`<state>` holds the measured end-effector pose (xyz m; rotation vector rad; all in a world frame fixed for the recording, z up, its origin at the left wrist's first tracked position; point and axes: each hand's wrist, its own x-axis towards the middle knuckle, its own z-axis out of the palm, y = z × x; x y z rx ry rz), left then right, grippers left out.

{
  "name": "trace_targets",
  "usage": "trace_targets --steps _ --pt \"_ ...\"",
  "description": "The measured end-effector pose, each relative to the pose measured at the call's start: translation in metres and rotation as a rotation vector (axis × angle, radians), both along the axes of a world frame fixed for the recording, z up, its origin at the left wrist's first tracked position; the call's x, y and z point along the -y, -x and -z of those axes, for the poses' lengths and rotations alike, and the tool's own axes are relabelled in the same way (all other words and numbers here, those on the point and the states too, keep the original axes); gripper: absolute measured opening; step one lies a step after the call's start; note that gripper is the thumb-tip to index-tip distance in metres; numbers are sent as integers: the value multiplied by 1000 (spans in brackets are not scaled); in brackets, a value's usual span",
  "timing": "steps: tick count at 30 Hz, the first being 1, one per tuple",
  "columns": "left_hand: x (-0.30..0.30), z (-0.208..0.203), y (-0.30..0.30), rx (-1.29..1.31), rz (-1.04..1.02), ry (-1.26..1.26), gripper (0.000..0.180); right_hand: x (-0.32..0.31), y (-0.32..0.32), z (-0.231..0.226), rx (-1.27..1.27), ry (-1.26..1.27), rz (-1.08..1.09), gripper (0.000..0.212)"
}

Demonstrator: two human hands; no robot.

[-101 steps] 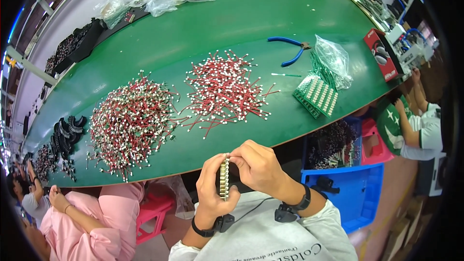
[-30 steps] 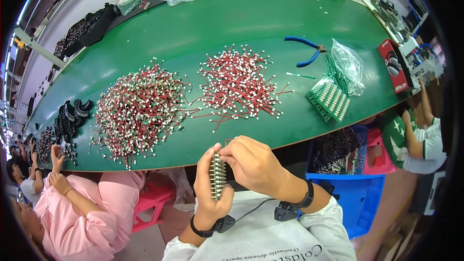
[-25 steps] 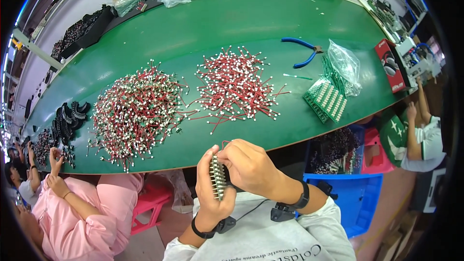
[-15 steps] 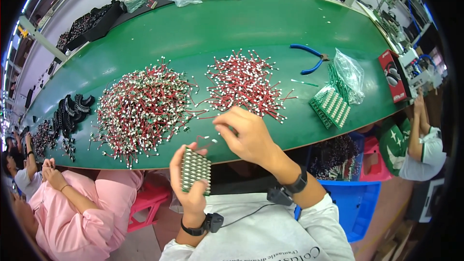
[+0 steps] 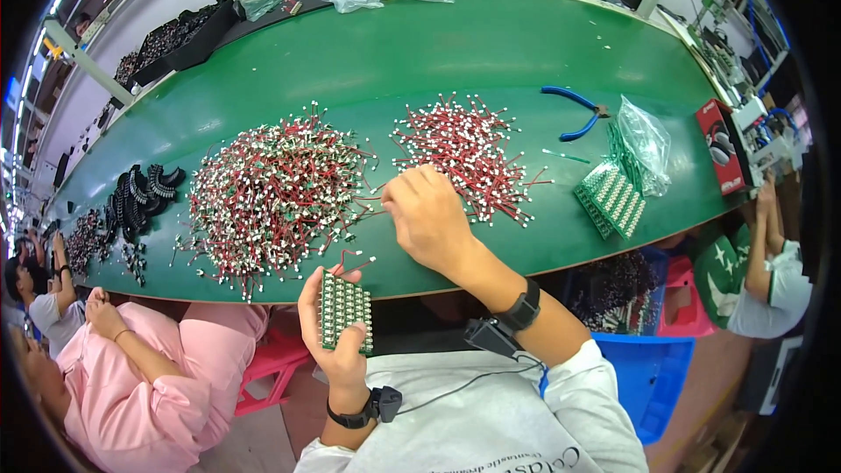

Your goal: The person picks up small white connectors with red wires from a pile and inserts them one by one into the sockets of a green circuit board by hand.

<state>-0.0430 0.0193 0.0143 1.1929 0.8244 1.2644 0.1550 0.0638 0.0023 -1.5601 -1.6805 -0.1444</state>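
My left hand (image 5: 337, 342) grips a green circuit board panel (image 5: 344, 308) with rows of small pale parts, thumb across its face, just off the table's near edge. A short red wire with white connectors (image 5: 352, 263) sticks out at the panel's far end. My right hand (image 5: 429, 219) is over the table with its fingers curled together, beside the smaller pile of red wires with white connectors (image 5: 460, 153). Its fingertips are mostly hidden, and what they hold cannot be made out. Left of it lies a larger pile of red wires with small green boards (image 5: 276, 197).
Blue-handled pliers (image 5: 574, 114), a clear plastic bag (image 5: 646, 144) and stacked green panels (image 5: 613, 200) lie to the right. Black curved parts (image 5: 136, 200) are at left. A person in pink (image 5: 149, 377) sits on my left; a blue bin (image 5: 644, 381) stands below the table.
My right hand has moved away from the panel, farther over the table and leftward, its fingers curling in. My left hand keeps its hold on the panel. The whole view has shifted slightly.
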Motion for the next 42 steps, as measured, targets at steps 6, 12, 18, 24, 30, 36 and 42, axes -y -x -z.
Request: trace_targets --steps 6,12,18,24,30,36,42 --pt "-3 -1 -5 132 35 117 82 11 -24 -15 -542 23 -191 4" --pt "8 -4 -25 106 89 108 82 18 -45 -16 -1111 -55 -392 13" --pt "14 -5 -39 110 143 138 81 50 -54 -34 -1161 21 -437 16" --pt "14 -6 -47 121 189 161 77 105 -11 -59 -822 54 -457 5" --pt "20 -5 -48 123 232 191 79 106 7 -43 -708 124 -373 8" --pt "23 -6 -45 172 264 223 82 104 7 -27 -648 136 -268 10" --pt "26 -4 -46 164 279 187 82 101 7 -17 -568 17 -201 10"
